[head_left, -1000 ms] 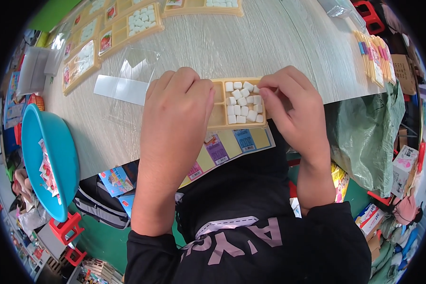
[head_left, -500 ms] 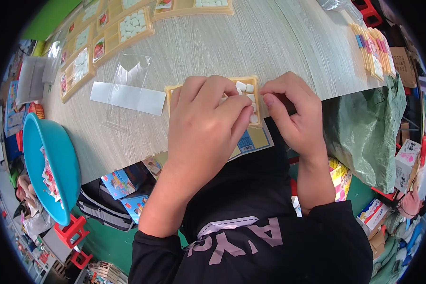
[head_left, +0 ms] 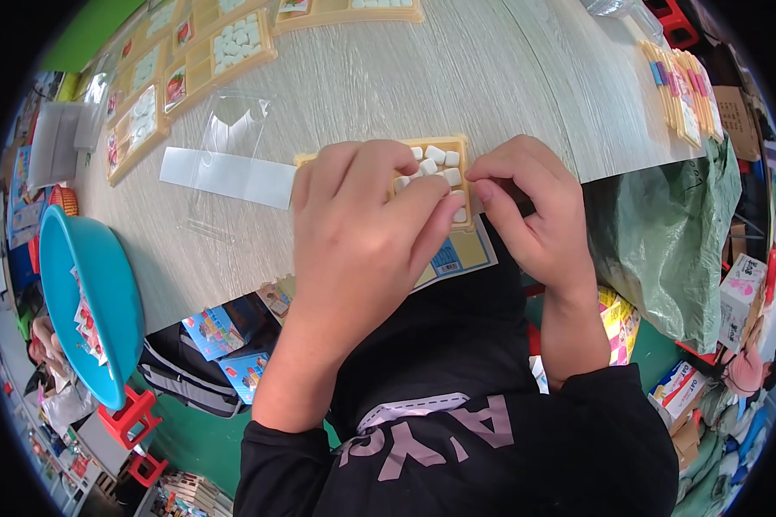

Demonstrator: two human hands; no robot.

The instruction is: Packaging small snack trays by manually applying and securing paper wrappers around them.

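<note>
Left hand [head_left: 362,233] lay over the yellow tile tray [head_left: 444,172] at the tabletop's [head_left: 491,77] near edge, fingers curled onto the tray and its white tiles [head_left: 435,157]. Right hand [head_left: 535,215] had fingers pinched at the tray's right edge; couldn't tell what they gripped. Clear bag [head_left: 224,172] just left. More trays [head_left: 233,43] along the far-left edge; middle open. Blue basin [head_left: 95,302] off the left edge.

Probably packing workshop: rows of tile trays [head_left: 233,43]

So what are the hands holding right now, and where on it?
Both hands grip the yellow tray of white tiles at its near edge, left over its middle, right at its right corner.
</note>
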